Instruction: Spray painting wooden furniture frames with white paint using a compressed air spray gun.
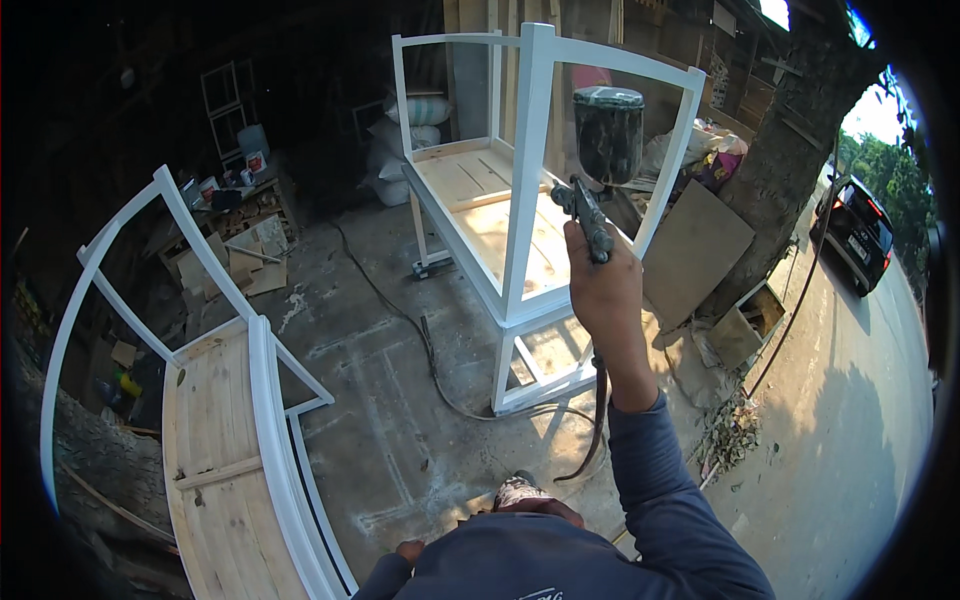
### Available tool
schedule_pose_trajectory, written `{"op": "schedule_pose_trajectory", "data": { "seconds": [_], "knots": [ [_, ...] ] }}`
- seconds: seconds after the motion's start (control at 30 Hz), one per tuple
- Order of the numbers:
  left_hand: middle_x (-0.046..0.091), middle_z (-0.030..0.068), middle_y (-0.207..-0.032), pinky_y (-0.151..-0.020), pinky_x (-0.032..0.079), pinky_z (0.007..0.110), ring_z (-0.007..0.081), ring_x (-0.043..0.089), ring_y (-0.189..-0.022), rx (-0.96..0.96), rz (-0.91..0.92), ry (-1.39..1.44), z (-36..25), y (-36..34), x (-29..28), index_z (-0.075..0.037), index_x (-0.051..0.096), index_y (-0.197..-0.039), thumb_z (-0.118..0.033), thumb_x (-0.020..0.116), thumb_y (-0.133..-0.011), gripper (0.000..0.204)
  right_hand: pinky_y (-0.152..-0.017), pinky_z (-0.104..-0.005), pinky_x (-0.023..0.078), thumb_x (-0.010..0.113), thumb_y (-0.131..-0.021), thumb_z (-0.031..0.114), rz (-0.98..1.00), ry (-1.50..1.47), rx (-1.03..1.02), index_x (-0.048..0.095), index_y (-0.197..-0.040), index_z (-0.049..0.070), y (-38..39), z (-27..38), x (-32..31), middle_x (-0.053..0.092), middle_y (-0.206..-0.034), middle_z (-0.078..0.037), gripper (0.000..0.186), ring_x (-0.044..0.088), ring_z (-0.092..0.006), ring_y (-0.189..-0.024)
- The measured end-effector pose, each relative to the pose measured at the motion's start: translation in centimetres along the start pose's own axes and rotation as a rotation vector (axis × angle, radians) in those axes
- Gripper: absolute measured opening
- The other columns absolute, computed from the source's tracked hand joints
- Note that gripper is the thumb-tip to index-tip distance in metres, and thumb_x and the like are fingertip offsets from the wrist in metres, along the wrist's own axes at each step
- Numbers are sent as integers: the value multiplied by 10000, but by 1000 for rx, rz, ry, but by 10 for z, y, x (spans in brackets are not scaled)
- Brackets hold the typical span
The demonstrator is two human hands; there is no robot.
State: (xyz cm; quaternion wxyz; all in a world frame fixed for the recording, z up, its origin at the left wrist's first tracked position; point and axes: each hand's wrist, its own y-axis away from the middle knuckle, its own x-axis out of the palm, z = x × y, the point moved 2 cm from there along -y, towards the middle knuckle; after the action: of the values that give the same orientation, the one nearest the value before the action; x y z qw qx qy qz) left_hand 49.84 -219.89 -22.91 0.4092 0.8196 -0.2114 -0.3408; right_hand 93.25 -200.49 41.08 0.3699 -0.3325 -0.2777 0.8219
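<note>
My right hand (607, 290) is closed around the grip of a paint spray gun (588, 215), raised in front of me, with a dark, paint-stained cup (608, 140) on top. A dark hose (598, 415) hangs below that hand. Just beyond the gun stands a white-painted wooden frame (530, 170), its inner boards bare wood. My left hand (411, 550) is low by my left side, mostly hidden by my body, so its fingers do not show. Nearest to it is a second white frame (275, 440) with a bare plank panel.
A thin hose (430, 355) snakes over the concrete floor (370, 420). Stacked sacks (415, 125) and a cluttered workbench (235, 195) are at the back. On the right are a leaning board (697, 250), a tree trunk (800, 130) and a road with a black car (857, 230).
</note>
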Motion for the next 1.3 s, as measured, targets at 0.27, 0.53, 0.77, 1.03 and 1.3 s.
{"op": "schedule_pose_trajectory", "data": {
  "seconds": [0.27, 0.53, 0.77, 1.03, 1.3],
  "knots": [
    [741, 121, -1093, -798, 557, 405, 262, 716, -943, -74, 162, -195, -15, -15, -80, -4, 720, -1136, -482, 552, -978, 531, -661, -510, 490, 694, -971, 235, 180, 115, 302, 617, -977, -3, 144, -107, 76, 653, -841, -252, 250, 632, -482, -770],
    [716, 88, -954, -666, 505, 348, 201, 685, -805, -11, 94, 124, -118, -138, -205, -18, 698, -1082, -405, 573, -1002, 414, -732, -491, 508, 674, -979, 275, 201, 180, 692, 642, -1034, 8, 240, -137, 128, 664, -904, -231, 274, 648, -456, -836],
    [711, 78, -987, -685, 519, 387, 216, 687, -841, 43, 104, -149, -165, -273, -339, -55, 678, -1123, -424, 520, -1029, 413, -709, -487, 500, 692, -957, 186, 7, 197, 655, 657, -1057, 0, 235, -117, 190, 650, -869, -241, 214, 640, -460, -814],
    [715, 213, -1100, -742, 564, 485, 346, 730, -962, 718, 218, -1198, -243, -450, -418, -21, 649, -1182, -374, 481, -1030, 419, -647, -389, 510, 672, -983, 209, -282, 422, 674, 671, -1057, -31, 194, -77, 291, 665, -791, -199, 251, 663, -315, -685],
    [728, 160, -1061, -754, 567, 455, 318, 720, -916, 355, 441, -747, -424, -497, -506, -15, 634, -1215, -386, 448, -1064, 442, -585, -326, 447, 656, -1010, 210, -668, 487, 638, 655, -1025, -18, 58, 68, 310, 590, -713, -92, 229, 547, -145, -621]
  ]
}}
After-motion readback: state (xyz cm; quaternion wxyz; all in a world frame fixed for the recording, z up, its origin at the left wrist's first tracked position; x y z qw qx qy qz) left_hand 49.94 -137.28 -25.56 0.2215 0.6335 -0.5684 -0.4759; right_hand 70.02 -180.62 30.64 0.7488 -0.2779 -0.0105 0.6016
